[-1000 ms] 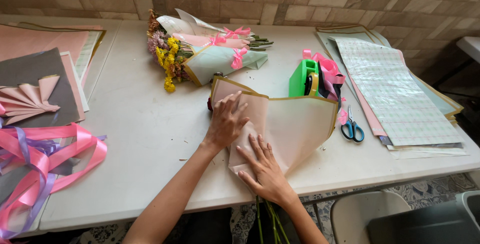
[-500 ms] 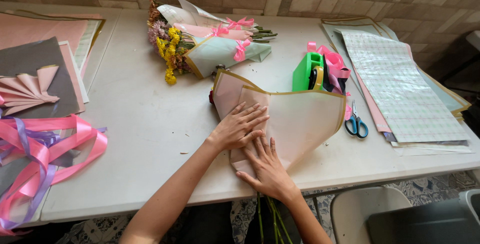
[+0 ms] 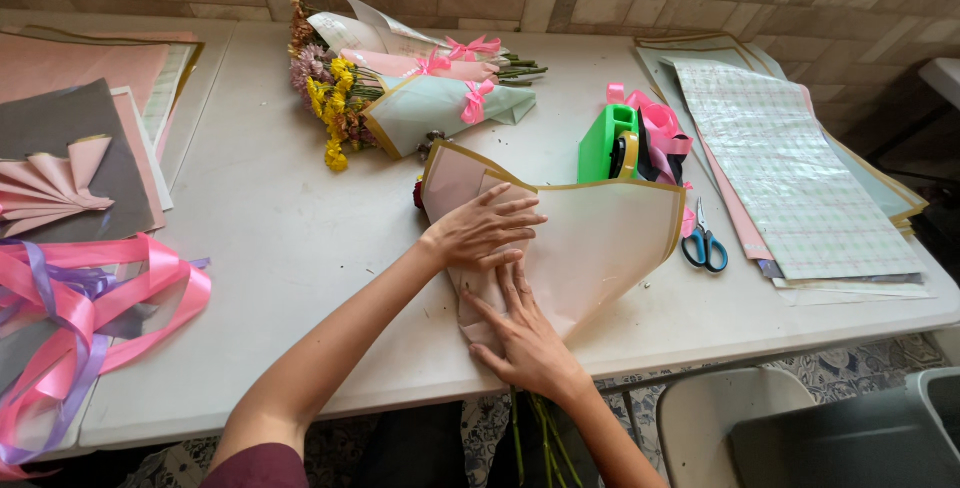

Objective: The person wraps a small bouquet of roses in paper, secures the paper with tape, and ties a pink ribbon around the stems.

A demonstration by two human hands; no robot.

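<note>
- Wrapped bouquet (image 3: pixel 590 248) in beige paper with a gold edge, lying near the front edge of the desk (image 3: pixel 290 238), stems hanging off the edge.
- Left hand (image 3: pixel 487 231) flat on the wrap's upper left, fingers spread, pressing down.
- Right hand (image 3: pixel 522 336) flat on the wrap's lower part, fingers spread, just below the left.
- Green tape dispenser (image 3: pixel 606 143) just behind the wrap, pink ribbon roll (image 3: pixel 662 133) touching it.
- Blue scissors (image 3: pixel 704 243) right of the wrap, beside the paper sheets (image 3: pixel 800 178).
- Finished bouquets (image 3: pixel 400 93) at the back, yellow flowers showing.
- Pink and purple ribbons (image 3: pixel 80 318) far left, folded pink fan (image 3: pixel 50 188) above.
</note>
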